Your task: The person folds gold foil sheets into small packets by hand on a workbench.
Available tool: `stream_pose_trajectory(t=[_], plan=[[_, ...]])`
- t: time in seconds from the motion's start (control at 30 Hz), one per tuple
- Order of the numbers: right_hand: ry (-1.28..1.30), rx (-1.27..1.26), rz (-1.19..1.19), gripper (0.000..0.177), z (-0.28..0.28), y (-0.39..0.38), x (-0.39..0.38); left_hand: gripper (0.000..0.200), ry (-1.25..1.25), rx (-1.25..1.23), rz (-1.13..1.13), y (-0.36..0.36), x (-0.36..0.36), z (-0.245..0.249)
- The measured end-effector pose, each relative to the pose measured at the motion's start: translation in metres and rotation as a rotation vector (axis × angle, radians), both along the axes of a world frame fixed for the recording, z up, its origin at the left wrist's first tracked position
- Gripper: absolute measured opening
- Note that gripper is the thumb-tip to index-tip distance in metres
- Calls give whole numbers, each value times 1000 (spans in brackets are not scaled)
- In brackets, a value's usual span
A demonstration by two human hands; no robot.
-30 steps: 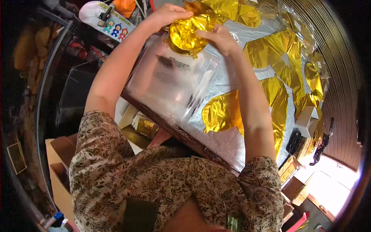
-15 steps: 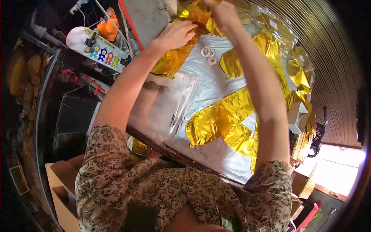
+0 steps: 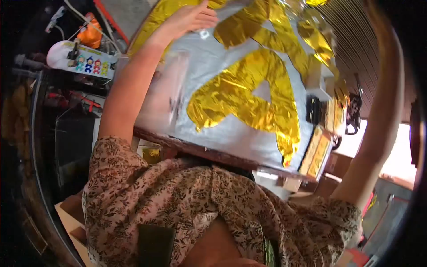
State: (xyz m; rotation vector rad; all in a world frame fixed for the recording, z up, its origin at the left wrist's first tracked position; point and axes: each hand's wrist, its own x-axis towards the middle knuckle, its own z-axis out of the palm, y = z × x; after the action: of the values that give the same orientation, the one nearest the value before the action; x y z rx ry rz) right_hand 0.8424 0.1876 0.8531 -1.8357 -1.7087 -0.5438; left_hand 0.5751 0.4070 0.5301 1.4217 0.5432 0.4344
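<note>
My left hand (image 3: pixel 189 21) is at the top of the view, over the back part of the silvery covered table (image 3: pixel 235 138). Its fingers are stretched out, beside a long piece of gold foil (image 3: pixel 155 24). My right forearm (image 3: pixel 387 84) reaches up along the right side, and its hand lies beyond the top edge. Flat on the table is a gold foil letter balloon (image 3: pixel 231 84) shaped like an A. Behind it lies another gold foil balloon (image 3: pixel 280 38). A small white ring (image 3: pixel 203 34) sits just below my left fingers.
Clear plastic sleeves (image 3: pixel 162 93) lie at the table's left. A white box (image 3: pixel 318 82), a black item (image 3: pixel 313 109) and yellow boxes (image 3: pixel 316 151) line the right edge. Left of the table are a skateboard deck (image 3: pixel 84 62) and an orange bag (image 3: pixel 91 31).
My right arm has swung out to the right, away from the gold foil at the back. My left hand has shifted up and left in view. The camera view has turned.
</note>
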Motion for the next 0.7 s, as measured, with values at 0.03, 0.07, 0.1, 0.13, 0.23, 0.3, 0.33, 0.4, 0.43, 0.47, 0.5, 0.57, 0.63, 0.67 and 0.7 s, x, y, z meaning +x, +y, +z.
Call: stream_pose_trajectory(t=[0.03, 0.07, 0.1, 0.13, 0.23, 0.3, 0.33, 0.4, 0.43, 0.47, 0.5, 0.57, 0.63, 0.67, 0.7], plan=[[502, 12, -169, 31, -19, -29, -67, 77, -77, -202, -131, -30, 7, 5], [738, 150, -27, 34, -48, -40, -67, 85, -154, -397, -254, -55, 13, 9], [973, 295, 125, 37, -82, -51, -65, 85, -154, -396, -263, -80, 16, 12], [972, 302, 119, 37, -109, -68, -70, 88, -188, -550, -325, -105, 17, 11], [293, 173, 295, 21, -195, -118, -98, 94, -268, -846, -413, -146, 14, -8], [571, 66, 315, 45, -263, -140, -121, 100, -444, -1094, -611, -149, 9, -35], [581, 31, 322, 44, -288, -149, -132, 103, -539, -1219, -692, -148, 6, -52], [606, -83, 362, 51, -313, -167, -150, 103, -366, -1006, -507, -168, -10, -50], [587, -112, 450, 54, -324, -170, -151, 103, -27, -776, -173, -179, -22, -35], [595, -115, 450, 54, -332, -178, -149, 93, -123, -800, -280, -189, -28, -32], [477, -241, 485, 55, -334, -183, -146, 93, -119, -802, -279, -201, -32, -29], [379, -457, 537, 61, -334, -192, -137, 77, -39, -416, -109, -218, -37, -25], [414, -469, 551, 61, -331, -197, -126, 69, 27, -291, -141, -215, -44, -36], [443, -486, 568, 63, -328, -198, -118, 69, 81, -195, -94, -219, -47, -44], [408, -470, 495, 61, -326, -201, -109, 71, 135, -102, -46, -225, -48, -42]])
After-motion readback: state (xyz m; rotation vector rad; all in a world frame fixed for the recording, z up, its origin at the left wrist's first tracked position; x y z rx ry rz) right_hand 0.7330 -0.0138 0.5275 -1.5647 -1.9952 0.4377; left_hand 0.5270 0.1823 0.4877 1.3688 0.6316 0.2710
